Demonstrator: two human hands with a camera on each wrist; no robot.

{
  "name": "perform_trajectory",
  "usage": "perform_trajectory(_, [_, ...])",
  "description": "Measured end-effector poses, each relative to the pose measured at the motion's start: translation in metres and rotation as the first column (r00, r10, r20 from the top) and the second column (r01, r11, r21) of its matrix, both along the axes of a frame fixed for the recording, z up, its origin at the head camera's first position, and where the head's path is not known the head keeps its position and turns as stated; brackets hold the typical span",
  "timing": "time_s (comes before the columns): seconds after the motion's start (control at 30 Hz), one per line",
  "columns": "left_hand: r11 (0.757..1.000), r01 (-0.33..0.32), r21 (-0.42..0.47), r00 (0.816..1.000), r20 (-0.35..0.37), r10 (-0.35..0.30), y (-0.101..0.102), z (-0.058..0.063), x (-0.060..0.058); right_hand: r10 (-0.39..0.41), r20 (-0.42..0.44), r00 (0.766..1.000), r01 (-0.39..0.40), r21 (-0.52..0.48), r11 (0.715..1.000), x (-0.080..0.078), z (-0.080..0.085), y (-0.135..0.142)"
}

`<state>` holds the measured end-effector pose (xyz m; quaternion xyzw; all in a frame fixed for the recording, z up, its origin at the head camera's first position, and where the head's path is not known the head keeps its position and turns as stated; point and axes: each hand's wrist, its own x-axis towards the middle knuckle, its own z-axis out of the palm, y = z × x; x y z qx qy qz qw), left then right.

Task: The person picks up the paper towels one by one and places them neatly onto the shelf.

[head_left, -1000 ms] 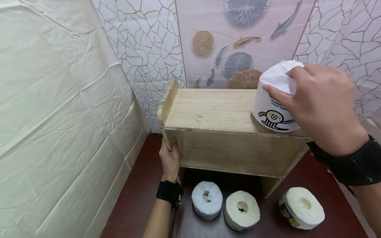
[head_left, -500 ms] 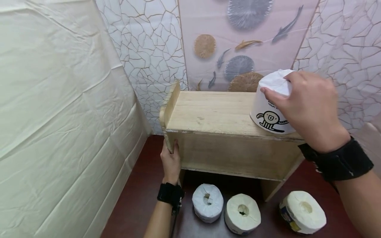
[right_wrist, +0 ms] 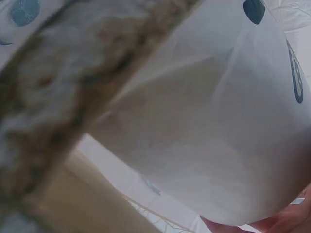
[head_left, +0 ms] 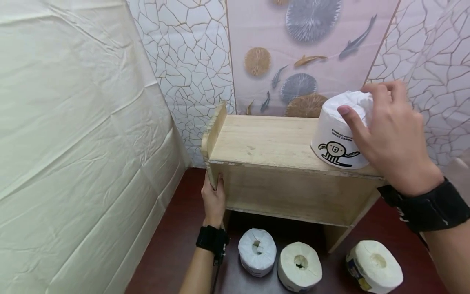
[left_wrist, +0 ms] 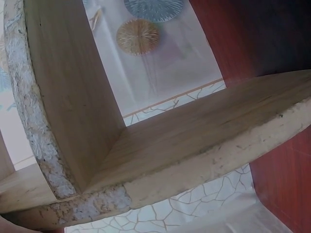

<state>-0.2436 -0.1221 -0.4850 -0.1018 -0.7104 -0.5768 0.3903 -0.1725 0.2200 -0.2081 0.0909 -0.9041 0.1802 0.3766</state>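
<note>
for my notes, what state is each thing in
shelf: standing, edges rough
big roll: wrapped, upright on shelf
white roll: on end, hole up
middle cream roll: on end, hole up
right cream roll: on end, hole up
left grip: holding shelf side
right grip: spread, contact unclear

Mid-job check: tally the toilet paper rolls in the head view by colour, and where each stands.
White toilet paper rolls: 2 (one atop the wooden shelf, one on the table)
Cream toilet paper rolls: 2 (both on the table)
Total: 4
</note>
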Motion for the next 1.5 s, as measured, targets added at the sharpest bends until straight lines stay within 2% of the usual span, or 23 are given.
perform_trajectory(0.13, [1.0,0.004,0.009,1.0,0.011,-0.004,0.0,-0.001,0.0,0.062,0.019,0.998,-0.061,-0.039,0.997,0.0,-0.004,0.007])
perform_trajectory(0.3, [1.0,0.005,0.004,1.0,0.024,-0.005,0.0,-0.002,-0.001,0.22,-0.007,0.975,-0.22,-0.104,0.97,-0.002,-0.007,0.017])
perform_trajectory(0.57, [1.0,0.001,0.0,1.0,0.016,-0.001,0.0,-0.003,0.0,0.351,-0.174,0.92,-0.37,-0.091,0.925,-0.006,-0.017,0.029])
perform_trajectory(0.73, [1.0,-0.002,0.004,1.0,0.027,0.002,0.0,-0.004,0.0,0.389,-0.231,0.892,-0.413,-0.068,0.908,-0.011,-0.019,0.036])
perform_trajectory(0.87, [1.0,0.004,-0.006,1.0,0.013,-0.004,0.0,-0.003,-0.001,0.407,-0.212,0.889,-0.424,-0.042,0.905,-0.011,-0.018,0.045])
perform_trajectory(0.97, [1.0,0.005,-0.01,1.0,0.013,-0.004,-0.001,-0.004,-0.001,0.416,-0.167,0.894,-0.427,-0.033,0.904,-0.009,-0.019,0.051])
perform_trajectory(1.1, [1.0,-0.001,-0.006,1.0,0.026,0.001,-0.002,-0.006,0.001,0.445,-0.112,0.889,-0.446,0.015,0.895,-0.006,-0.02,0.058])
perform_trajectory(1.27, [1.0,0.008,0.0,0.999,0.034,-0.008,-0.004,-0.005,0.002,0.498,-0.08,0.863,-0.495,0.053,0.867,-0.006,-0.021,0.066])
perform_trajectory(1.37, [1.0,0.008,-0.001,0.999,0.044,-0.008,-0.005,-0.003,0.0,0.527,-0.059,0.848,-0.527,0.025,0.85,-0.006,-0.022,0.07])
perform_trajectory(1.5, [1.0,0.028,0.012,0.997,0.065,-0.029,-0.001,-0.004,0.0,0.543,-0.019,0.84,-0.543,0.005,0.84,-0.005,-0.024,0.077])
